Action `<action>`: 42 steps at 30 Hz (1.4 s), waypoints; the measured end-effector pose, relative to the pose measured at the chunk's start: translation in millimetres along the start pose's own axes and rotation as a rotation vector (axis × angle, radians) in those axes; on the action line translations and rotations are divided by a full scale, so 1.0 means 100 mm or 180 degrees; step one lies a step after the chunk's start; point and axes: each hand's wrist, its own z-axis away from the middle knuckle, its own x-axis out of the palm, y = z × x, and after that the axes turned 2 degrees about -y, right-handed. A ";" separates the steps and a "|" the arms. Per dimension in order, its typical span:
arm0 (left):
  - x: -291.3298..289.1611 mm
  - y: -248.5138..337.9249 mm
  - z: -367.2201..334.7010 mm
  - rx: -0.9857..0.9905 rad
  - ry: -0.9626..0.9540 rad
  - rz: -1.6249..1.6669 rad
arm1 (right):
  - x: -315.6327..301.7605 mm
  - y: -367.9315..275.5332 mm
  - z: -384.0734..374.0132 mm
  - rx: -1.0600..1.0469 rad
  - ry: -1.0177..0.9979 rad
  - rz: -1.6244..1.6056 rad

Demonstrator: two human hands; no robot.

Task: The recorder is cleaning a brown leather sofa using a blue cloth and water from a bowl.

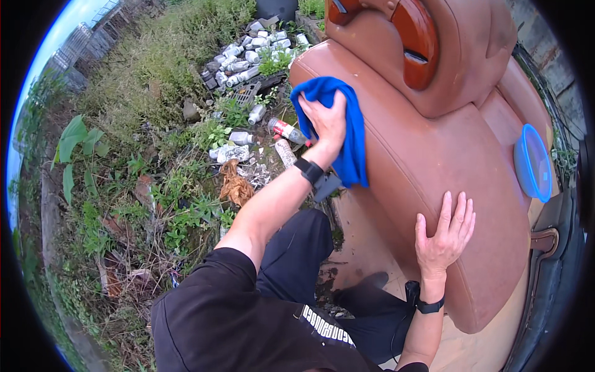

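A brown leather sofa [443, 155] fills the right side, its padded seat in front of me. My left hand [326, 121] presses a blue cloth [352, 146] against the seat's far left edge. Its fingers are bent into the fabric, partly hidden by it, and the cloth hangs down over the side. Lower down, my right hand [444, 239] lies on the seat with its fingers stretched and holds nothing. Over on the seat's right side, a blue plastic basin [533, 162] is tipped up on its edge.
Left of the sofa, weeds [180, 204] and litter cover the ground. A clear bottle with a red label [288, 131] and a crumpled brown wrapper [235, 184] lie there, with a heap of white bottles [245, 59] farther off. A dark leather seat [551, 248] stands at the right edge.
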 end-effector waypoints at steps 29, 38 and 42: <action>-0.08 -0.24 1.10 -0.1546 -0.0654 0.1276 | 0.05 -0.05 0.00 -0.0003 0.0153 0.0132; -0.09 -0.71 -0.57 -0.1986 -0.1207 0.3256 | 0.10 -0.01 -0.01 0.0084 0.0213 0.0199; -0.26 -0.26 -0.47 -0.2270 -0.0975 0.2965 | 0.14 -0.06 -0.05 0.0124 0.0249 0.0194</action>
